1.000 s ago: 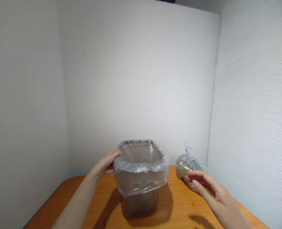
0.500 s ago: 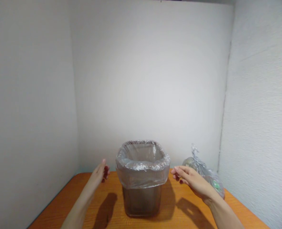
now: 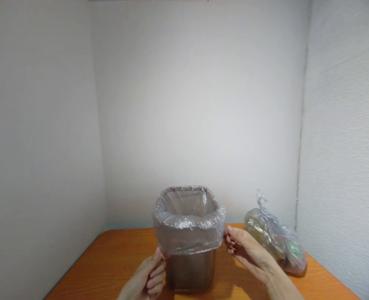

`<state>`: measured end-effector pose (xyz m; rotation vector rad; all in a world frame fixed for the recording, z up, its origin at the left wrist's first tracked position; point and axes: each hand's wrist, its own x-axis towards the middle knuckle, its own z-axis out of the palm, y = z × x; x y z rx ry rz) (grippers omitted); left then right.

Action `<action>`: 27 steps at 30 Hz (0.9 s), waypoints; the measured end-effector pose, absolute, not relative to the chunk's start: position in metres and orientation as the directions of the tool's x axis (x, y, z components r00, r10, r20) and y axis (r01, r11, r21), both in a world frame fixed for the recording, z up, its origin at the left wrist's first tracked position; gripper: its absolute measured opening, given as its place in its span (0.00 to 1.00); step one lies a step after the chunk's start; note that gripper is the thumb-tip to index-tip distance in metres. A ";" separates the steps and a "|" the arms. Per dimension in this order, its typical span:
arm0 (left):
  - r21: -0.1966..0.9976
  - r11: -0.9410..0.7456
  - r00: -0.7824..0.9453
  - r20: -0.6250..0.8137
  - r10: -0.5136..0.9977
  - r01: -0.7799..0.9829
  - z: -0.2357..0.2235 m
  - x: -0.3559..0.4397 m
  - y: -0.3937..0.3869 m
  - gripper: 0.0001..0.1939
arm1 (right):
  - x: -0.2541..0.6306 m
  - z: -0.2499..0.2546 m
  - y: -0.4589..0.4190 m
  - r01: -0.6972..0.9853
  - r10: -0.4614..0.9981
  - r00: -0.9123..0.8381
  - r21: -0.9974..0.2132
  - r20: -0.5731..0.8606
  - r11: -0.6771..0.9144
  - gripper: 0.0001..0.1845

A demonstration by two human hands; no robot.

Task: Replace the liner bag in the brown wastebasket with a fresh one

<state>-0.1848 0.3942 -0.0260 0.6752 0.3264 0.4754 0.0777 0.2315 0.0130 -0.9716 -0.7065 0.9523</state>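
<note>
A small brown bin [image 3: 190, 271] stands on the orange wooden table [image 3: 115, 258], lined with a clear plastic bag [image 3: 189, 233] folded over its rim. My left hand [image 3: 150, 277] is at the bin's lower left, fingers curled and pinching the hanging edge of the liner. On the bin's right side, my right hand [image 3: 245, 252] has its fingertips closed on the liner's edge. A tied clear bag of rubbish [image 3: 273, 239] lies on the table to the right, just behind my right hand.
White walls close in the table on the left, back and right. The tied bag sits close to the right wall. Bare tabletop shows to the left of the bin.
Both hands have come in from beside the bin and taken hold of the liner's lower edge. The left hand dropped lower and nearer to me.
</note>
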 end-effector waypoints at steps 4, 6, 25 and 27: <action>0.511 0.741 0.827 -0.100 0.554 -0.435 -0.029 -0.178 0.391 0.28 | 0.077 0.008 0.238 -0.296 0.907 0.398 -0.917 0.135 0.267 0.24; 0.488 0.732 0.805 -0.096 0.586 -0.475 -0.030 -0.177 0.391 0.28 | 0.077 0.007 0.238 -0.295 0.909 0.390 -0.916 0.145 0.273 0.23; 0.574 0.630 0.747 -0.047 0.664 -0.524 -0.061 -0.180 0.410 0.29 | 0.096 -0.016 0.238 -0.212 0.947 0.309 -0.965 0.085 0.156 0.21; 0.583 0.623 0.743 -0.048 0.667 -0.521 -0.064 -0.180 0.413 0.28 | 0.097 -0.018 0.238 -0.199 0.945 0.319 -0.969 0.079 0.148 0.22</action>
